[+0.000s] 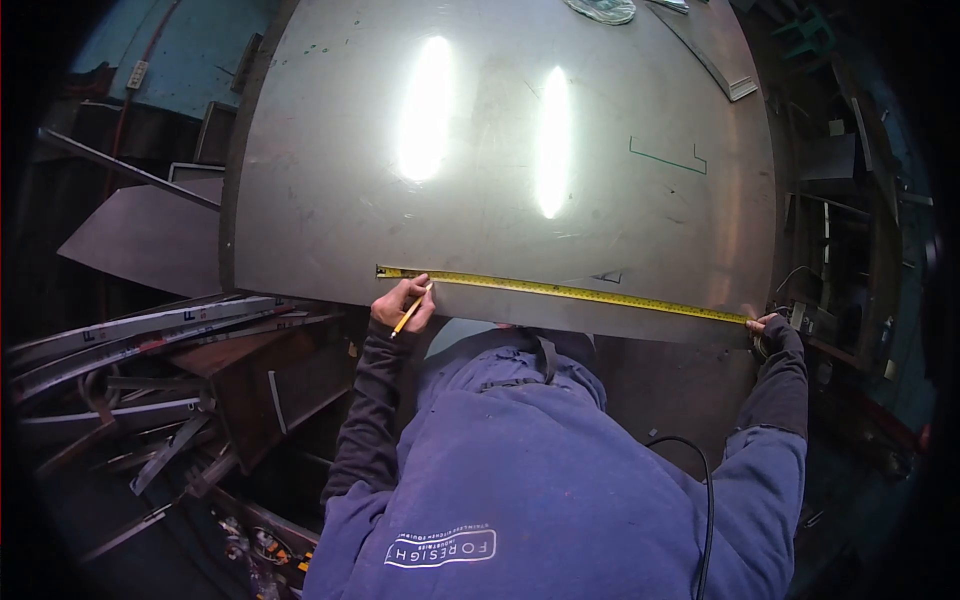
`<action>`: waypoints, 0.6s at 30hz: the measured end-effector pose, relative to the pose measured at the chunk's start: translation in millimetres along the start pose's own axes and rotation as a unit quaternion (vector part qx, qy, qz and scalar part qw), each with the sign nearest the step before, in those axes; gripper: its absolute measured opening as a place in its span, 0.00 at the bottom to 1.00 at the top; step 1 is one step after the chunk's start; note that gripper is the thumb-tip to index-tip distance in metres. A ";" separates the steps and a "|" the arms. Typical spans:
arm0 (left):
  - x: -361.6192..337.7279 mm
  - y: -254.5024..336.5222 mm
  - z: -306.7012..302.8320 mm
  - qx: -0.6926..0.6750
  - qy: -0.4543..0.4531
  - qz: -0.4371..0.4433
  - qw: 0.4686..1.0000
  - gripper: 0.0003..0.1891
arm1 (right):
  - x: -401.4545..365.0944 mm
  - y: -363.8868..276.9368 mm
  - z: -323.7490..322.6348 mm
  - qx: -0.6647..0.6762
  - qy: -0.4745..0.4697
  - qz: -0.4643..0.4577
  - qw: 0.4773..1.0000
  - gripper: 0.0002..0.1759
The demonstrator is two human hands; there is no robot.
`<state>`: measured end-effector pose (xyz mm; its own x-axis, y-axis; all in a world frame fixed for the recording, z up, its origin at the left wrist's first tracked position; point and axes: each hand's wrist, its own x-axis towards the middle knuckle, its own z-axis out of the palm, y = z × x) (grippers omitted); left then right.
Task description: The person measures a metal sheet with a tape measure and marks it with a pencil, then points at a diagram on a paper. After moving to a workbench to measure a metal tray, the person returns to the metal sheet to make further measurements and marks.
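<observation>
A yellow tape measure blade (560,290) lies stretched across the near part of a grey metal sheet (330,180), its hooked end at the left. At the right edge of the sheet, my right hand (778,328) is closed around the other end of the tape, where the case is mostly hidden. My left hand (402,303) pinches a yellow pencil (410,312) and rests close to the tape's left end. The pencil slants, and my fingers cover part of it. Dark sleeves reach to both wrists.
A green angular line (668,157) is drawn on the sheet at the right. A metal strip (740,88) and a round, shiny item (603,9) lie at the far side. Metal offcuts and long bars (150,335) crowd the left, beside a brown box-like piece (255,380).
</observation>
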<state>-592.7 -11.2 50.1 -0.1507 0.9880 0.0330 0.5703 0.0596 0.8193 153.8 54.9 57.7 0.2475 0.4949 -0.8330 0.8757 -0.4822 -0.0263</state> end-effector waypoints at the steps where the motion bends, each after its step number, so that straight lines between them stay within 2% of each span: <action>1: 0.1 -1.1 1.1 -0.001 0.000 0.000 1.000 0.06 | 2.5 3.4 -0.3 0.000 0.000 0.001 1.000 0.22; 9: -0.5 -5.2 4.4 0.016 0.020 0.010 1.000 0.06 | 17.8 14.4 1.7 -0.039 -0.005 0.013 0.999 0.21; 10: 0.0 -6.5 4.9 0.013 0.020 0.011 1.000 0.06 | 33.8 28.1 7.4 -0.038 -0.003 0.015 0.999 0.21; 12: 0.4 -11.8 5.6 0.033 0.010 0.034 0.999 0.06 | 65.6 67.8 15.5 0.022 -0.003 -0.043 0.999 0.25; 14: 3.3 -1.8 2.4 0.043 -0.003 0.017 0.999 0.07 | 26.8 27.4 3.0 -0.040 0.002 -0.008 0.999 0.22; 16: 9.2 12.9 -11.0 0.119 -0.118 -0.054 0.984 0.07 | 0.0 -3.9 0.5 -0.035 0.006 0.034 0.999 0.23; 18: 10.2 3.2 -13.6 0.091 -0.124 -0.017 0.988 0.07 | 5.0 -2.9 0.1 -0.030 -0.011 0.038 0.999 0.23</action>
<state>-603.4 -2.9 60.9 0.0181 0.9881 -0.1528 0.7074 0.0954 0.7004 152.5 58.7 53.6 0.3060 0.4429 -0.8427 0.8785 -0.4726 0.0706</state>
